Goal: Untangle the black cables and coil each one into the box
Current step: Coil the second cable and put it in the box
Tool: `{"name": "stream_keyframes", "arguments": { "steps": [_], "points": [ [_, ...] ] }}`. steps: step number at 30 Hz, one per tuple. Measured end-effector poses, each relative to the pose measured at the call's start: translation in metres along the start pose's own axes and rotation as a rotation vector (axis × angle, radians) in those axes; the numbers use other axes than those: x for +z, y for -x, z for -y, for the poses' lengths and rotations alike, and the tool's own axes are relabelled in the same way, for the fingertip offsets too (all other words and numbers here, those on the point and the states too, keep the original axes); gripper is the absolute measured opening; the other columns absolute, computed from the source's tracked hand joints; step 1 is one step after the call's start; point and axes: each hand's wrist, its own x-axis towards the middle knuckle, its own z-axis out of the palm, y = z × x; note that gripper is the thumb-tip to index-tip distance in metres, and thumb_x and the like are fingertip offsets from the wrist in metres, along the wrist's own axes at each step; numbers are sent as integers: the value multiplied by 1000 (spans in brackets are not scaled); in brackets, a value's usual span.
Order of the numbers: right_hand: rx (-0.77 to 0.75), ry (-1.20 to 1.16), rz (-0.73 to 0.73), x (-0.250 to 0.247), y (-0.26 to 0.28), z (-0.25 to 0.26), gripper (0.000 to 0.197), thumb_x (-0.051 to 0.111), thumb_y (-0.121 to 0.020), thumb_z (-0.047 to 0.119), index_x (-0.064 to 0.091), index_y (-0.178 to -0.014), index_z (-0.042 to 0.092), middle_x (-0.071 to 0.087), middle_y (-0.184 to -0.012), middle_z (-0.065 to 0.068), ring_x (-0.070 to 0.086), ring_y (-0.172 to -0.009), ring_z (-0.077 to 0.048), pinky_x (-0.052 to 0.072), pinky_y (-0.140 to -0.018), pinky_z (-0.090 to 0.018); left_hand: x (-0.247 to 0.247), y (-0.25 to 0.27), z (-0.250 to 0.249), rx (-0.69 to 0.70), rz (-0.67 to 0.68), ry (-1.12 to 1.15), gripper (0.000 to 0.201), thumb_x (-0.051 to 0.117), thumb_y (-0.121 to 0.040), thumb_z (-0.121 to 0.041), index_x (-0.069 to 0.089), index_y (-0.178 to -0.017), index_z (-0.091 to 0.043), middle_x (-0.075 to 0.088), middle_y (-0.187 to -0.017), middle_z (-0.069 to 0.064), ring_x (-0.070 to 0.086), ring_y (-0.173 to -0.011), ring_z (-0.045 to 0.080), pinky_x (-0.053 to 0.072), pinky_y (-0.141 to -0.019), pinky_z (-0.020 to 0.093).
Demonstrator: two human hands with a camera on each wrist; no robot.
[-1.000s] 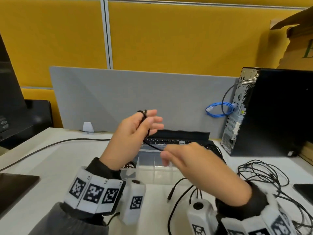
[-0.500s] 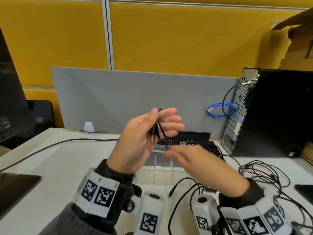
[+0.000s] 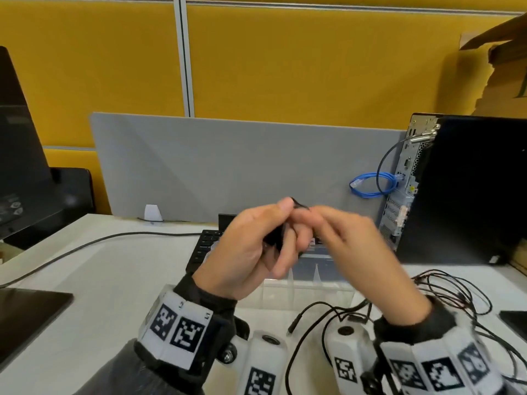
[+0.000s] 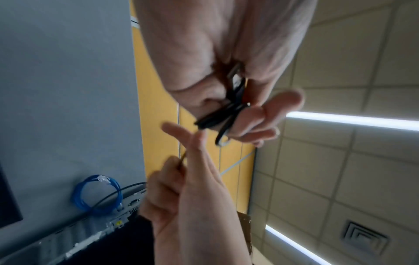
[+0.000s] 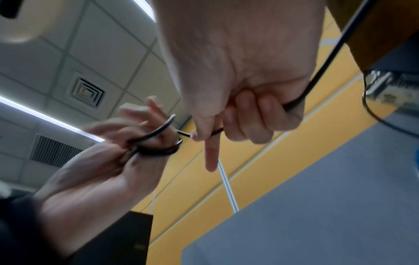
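Note:
My left hand (image 3: 281,240) is raised above the desk and grips a small coil of black cable (image 3: 275,238) looped round its fingers. The left wrist view shows the coil (image 4: 226,114) pinched between thumb and fingers of the left hand (image 4: 249,107). My right hand (image 3: 322,223) meets the left fingertips and pinches the cable's running length (image 5: 216,131), forefinger straight, other fingers curled round it. The cable trails down from my right hand (image 5: 226,116). A clear plastic box (image 3: 308,283) stands on the desk under both hands. More tangled black cables (image 3: 456,297) lie at the right.
A black keyboard (image 3: 204,246) lies behind the box. A computer tower (image 3: 470,189) with a blue cable loop (image 3: 370,185) stands at the right. A monitor (image 3: 17,166) and a dark flat slab (image 3: 25,312) sit left. A grey cable (image 3: 85,246) crosses the white desk.
Both hands have moved up and to the right. My right hand rose from below the left to its fingertips, carrying the cable round the coil.

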Motion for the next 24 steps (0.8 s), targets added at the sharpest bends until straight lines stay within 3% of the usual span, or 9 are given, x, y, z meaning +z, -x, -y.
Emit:
{"name": "stream_keyframes", "arguments": {
  "steps": [2, 4, 7, 10, 13, 15, 18, 20, 24],
  "points": [
    [43, 107, 213, 17, 3, 6, 29, 33, -96, 46, 57, -84, 34, 62, -76, 8, 56, -73, -9, 49, -75, -38, -2, -4, 1, 99, -129, 6, 36, 43, -93, -29, 72, -90, -10, 69, -65, 4, 59, -51, 8, 47, -55, 16],
    [32, 165, 383, 25, 6, 13, 33, 29, -97, 48, 56, -86, 32, 55, -72, 9, 51, -73, -9, 46, -73, -35, -8, -6, 3, 147, -241, -42, 29, 46, -88, -27, 63, -105, -10, 74, -91, 5, 69, -76, 11, 52, -66, 17],
    [3, 208, 551, 18, 8, 24, 35, 30, -98, 45, 55, -83, 26, 45, -62, 9, 41, -58, -4, 37, -60, -27, -21, -6, 10, 237, -366, -497, 23, 45, -94, -18, 59, -110, -11, 73, -97, -2, 63, -106, 6, 50, -90, 24],
    [16, 270, 489, -4, 7, 21, 32, 32, -97, 45, 49, -77, 27, 44, -59, 8, 38, -52, -3, 38, -58, -27, -32, -2, 9, 183, -339, -999, 23, 43, -97, -23, 62, -102, -12, 71, -78, -7, 65, -89, -1, 48, -87, 22],
    [65, 422, 353, -31, 3, 8, 33, 31, -94, 49, 46, -73, 29, 43, -56, 8, 38, -50, -2, 37, -54, -22, -35, 4, -1, -87, -101, -1164, 25, 57, -86, -44, 64, -79, -22, 67, -64, -4, 58, -53, 4, 49, -59, 28],
    [94, 479, 253, -44, 1, -4, 32, 34, -92, 50, 46, -69, 33, 44, -52, 9, 40, -47, -1, 30, -49, -17, -35, 6, -3, -239, 40, -1178, 38, 65, -75, -52, 64, -73, -14, 66, -61, -4, 54, -46, 6, 45, -51, 21],
    [86, 416, 25, -55, 2, -27, 31, 39, -89, 53, 52, -69, 32, 50, -52, 9, 46, -47, -3, 36, -50, -23, -31, 7, -6, -240, 108, -949, 31, 64, -81, -41, 65, -67, -13, 59, -53, 3, 45, -38, 8, 39, -46, 15],
    [102, 385, -72, -58, 3, -42, 34, 32, -88, 56, 51, -73, 31, 55, -59, 8, 50, -53, -6, 39, -51, -28, -31, 8, -12, -144, 98, -697, 25, 66, -82, -36, 66, -63, -19, 54, -47, -3, 39, -32, 6, 32, -39, 14],
    [215, 466, -46, -68, 6, -62, 40, 21, -88, 58, 42, -68, 30, 52, -58, 4, 53, -54, -13, 44, -54, -34, -49, 11, -29, 59, -183, -277, 30, 56, -80, -24, 58, -50, -19, 43, -38, -7, 27, -24, 2, 20, -29, 10]
  ]
}}
